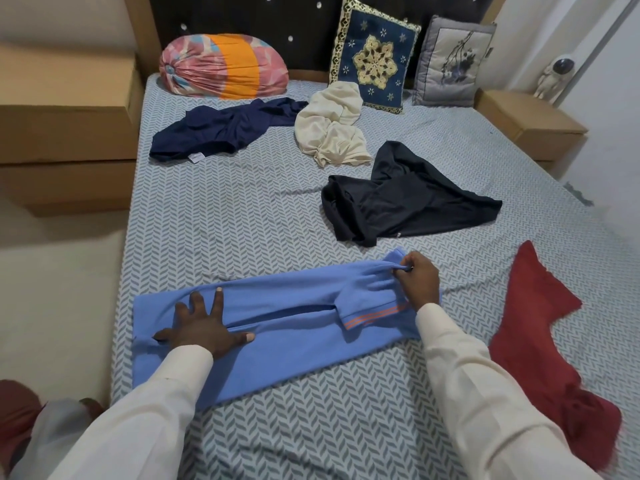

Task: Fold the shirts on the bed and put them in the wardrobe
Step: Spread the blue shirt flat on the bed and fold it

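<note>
Head view: a light blue cotton polo shirt (pixel 277 348) with orange-striped sleeve cuffs lies across the near part of the bed (pixel 242 220), on its grey herringbone sheet. Both sides are already turned in, so it forms one long band. The left hand (pixel 204 323) rests flat on the hem end, its fingers (pixel 218 299) spread wide and straight, pressing the cloth down. The right hand (pixel 417 277) is at the collar end, its fingers (pixel 403 268) curled and pinching a bunch of the blue fabric.

Four more garments wait unfolded:
- a crumpled navy shirt (pixel 221 129) and a cream shirt (pixel 332 129) near the pillows
- a black shirt (pixel 398 202) mid-bed
- a red shirt (pixel 540 327) just beside the right sleeve

The wardrobe is not in view.

What could go wrong, as I judge it:
- The pinch holds only a small gather. If the collar end is lifted over from that one spot, the tucked sleeve may slide out and the band open along its centre gap.
- If the left palm lifts too soon, the hem end may drag and skew the fold.
- The soft sheet may wrinkle underneath.
</note>
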